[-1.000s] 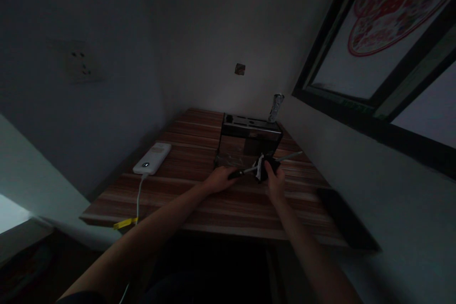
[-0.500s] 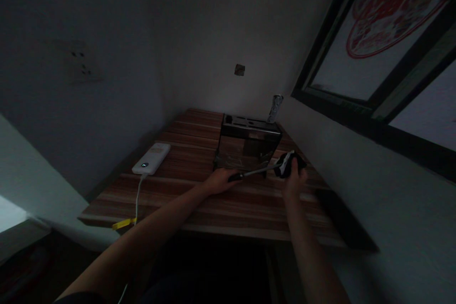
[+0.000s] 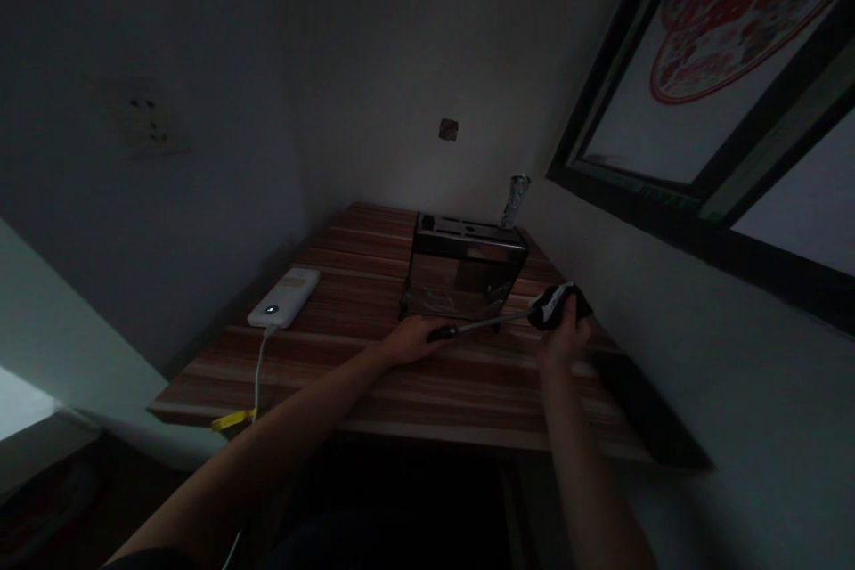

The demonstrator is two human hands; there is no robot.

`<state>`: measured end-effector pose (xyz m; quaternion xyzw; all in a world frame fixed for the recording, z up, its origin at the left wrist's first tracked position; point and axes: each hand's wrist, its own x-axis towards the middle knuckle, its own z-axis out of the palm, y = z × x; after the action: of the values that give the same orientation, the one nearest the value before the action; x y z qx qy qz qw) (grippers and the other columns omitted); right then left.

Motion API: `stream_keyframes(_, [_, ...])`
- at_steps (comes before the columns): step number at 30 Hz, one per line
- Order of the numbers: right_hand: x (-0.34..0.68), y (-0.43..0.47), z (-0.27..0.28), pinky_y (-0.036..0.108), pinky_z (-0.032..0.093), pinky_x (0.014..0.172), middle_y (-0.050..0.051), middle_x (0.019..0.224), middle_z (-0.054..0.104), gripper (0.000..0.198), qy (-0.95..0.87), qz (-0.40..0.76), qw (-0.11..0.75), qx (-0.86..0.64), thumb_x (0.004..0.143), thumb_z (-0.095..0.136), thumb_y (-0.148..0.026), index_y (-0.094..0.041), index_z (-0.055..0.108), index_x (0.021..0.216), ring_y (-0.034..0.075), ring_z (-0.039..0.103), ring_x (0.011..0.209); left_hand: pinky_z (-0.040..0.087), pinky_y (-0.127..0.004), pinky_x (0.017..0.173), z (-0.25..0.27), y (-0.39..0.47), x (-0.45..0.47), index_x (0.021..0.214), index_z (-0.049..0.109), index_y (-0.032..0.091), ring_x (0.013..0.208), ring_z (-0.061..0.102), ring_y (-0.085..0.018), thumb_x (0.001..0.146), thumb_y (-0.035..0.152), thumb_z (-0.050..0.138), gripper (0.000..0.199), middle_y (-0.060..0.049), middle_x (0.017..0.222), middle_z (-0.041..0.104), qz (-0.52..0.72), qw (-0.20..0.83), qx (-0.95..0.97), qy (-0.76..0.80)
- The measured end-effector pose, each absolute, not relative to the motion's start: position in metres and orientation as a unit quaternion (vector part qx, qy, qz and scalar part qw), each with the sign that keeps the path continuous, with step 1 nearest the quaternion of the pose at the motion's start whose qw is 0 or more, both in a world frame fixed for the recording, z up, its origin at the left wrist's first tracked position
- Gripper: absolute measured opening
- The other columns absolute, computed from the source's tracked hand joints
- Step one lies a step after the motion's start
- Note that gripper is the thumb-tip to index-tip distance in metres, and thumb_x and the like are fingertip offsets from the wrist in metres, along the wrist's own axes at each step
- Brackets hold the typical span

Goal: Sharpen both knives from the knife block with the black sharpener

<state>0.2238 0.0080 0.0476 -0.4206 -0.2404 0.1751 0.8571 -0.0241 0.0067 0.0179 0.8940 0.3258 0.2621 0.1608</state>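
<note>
My left hand (image 3: 415, 340) is closed on the dark handle of a tool with a long thin metal shaft (image 3: 487, 322); the dim light hides whether it is a blade or a rod. The shaft points right, in front of a dark box, and its far end goes into a black-and-white cloth (image 3: 553, 306). Bunched around that end, the cloth is gripped by my right hand (image 3: 565, 340), whose thumb lies on top. The tip of the tool is hidden by the cloth.
Behind the hands stands the dark, glossy box (image 3: 468, 272) with a slotted top and a patterned upright piece (image 3: 515, 200). A white power bank (image 3: 284, 297) with a cable lies left on the wooden table (image 3: 361, 249). A dark flat object (image 3: 647, 410) sits along the right edge.
My right hand and the cloth have slid right along the shaft, away from my left hand. My left hand stays in place on the handle.
</note>
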Motion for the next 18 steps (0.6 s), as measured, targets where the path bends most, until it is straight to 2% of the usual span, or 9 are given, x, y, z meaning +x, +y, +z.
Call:
stream_keyframes(8, [0.216,0.005,0.047,0.023,0.049,0.063,0.001,0.088,0.062,0.038,-0.229,0.197,0.852,-0.428,0.066,0.059,-0.045,-0.016,0.059,0.090,0.013,0.059,0.079,0.041,-0.024,0.081,0.020,0.004,-0.023,0.113,0.050,0.023,0.093,0.058,-0.015,0.082,0.031,0.047,0.033,-0.002,0.104,0.062,0.264,0.151,0.896,0.323])
stream_keyframes(12, [0.212,0.006,0.045,0.024,0.048,0.065,0.001,0.085,0.063,0.040,-0.239,0.203,0.845,-0.433,0.064,0.060,-0.047,-0.015,0.059,0.089,0.013,0.060,0.077,0.042,-0.023,0.079,0.020,0.004,-0.024,0.114,0.050,0.023,0.092,0.058,-0.015,0.082,0.030,0.047,0.033,-0.002,0.102,0.063,0.267,0.144,0.897,0.321])
stream_keyframes(18, [0.194,0.001,0.035,0.026,0.047,0.065,0.003,0.084,0.064,0.040,-0.336,0.228,0.784,-0.470,0.066,0.058,-0.046,-0.015,0.061,0.090,0.015,0.060,0.075,0.042,-0.022,0.078,0.019,0.005,-0.024,0.109,0.053,0.021,0.090,0.059,-0.015,0.082,0.032,0.046,0.031,-0.003,0.101,0.063,0.271,0.154,0.889,0.335])
